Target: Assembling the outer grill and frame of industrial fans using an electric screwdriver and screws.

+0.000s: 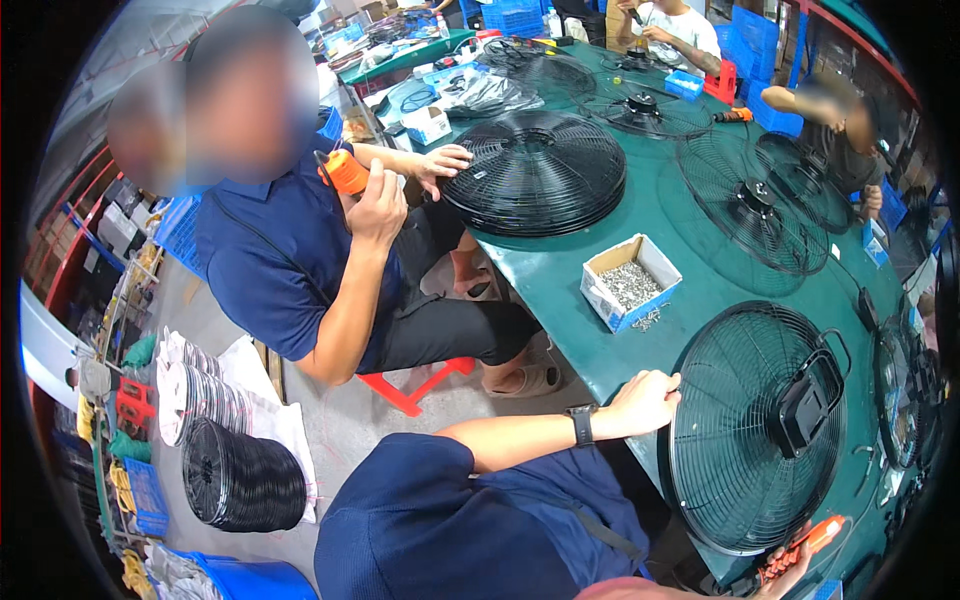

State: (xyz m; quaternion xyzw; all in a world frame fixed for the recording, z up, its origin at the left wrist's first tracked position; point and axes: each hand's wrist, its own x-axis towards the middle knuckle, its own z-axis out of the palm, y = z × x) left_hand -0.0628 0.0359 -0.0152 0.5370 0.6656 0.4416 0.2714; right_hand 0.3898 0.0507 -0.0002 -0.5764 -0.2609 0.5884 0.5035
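A round black wire fan guard [720,430] with a motor [797,415] at its middle lies on the green table in front of me. My left hand [645,402], with a dark watch on the wrist, is closed at the guard's left rim, fingers curled against the wire. Below the guard's near edge, my right hand [785,575] grips an orange electric screwdriver [822,534], partly cut off by the picture's lower edge. Beyond the guard stands an open box [612,310] of small screws [628,284], with a few spilled beside it.
A stack of black fan guards [540,180] stands farther along the table [520,262]. Across from it lie more guards with motors [755,200]. At left a co-worker in dark blue [260,270] holds an orange screwdriver [345,172]. Coiled guards [245,475] stand on the floor.
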